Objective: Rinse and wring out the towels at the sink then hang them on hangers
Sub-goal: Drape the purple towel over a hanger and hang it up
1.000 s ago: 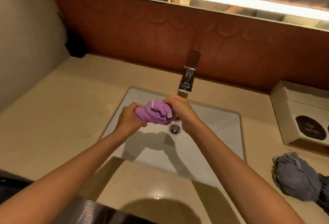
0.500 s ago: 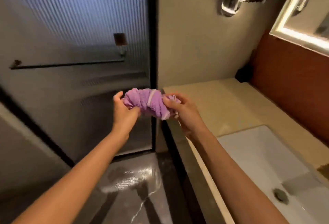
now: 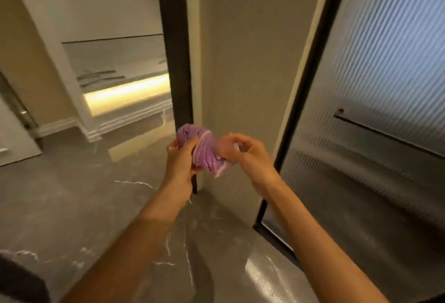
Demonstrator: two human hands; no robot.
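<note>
The view has swung from the sink to a doorway, both hands, left hand (image 3: 181, 158) and right hand (image 3: 248, 152), pinching the wrung purple towel (image 3: 204, 153), hanging undone.

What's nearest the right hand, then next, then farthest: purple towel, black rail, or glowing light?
1. purple towel: held by the right hand itself.
2. black rail: to the right, on the glass door.
3. glowing light: far off on the left.
</note>
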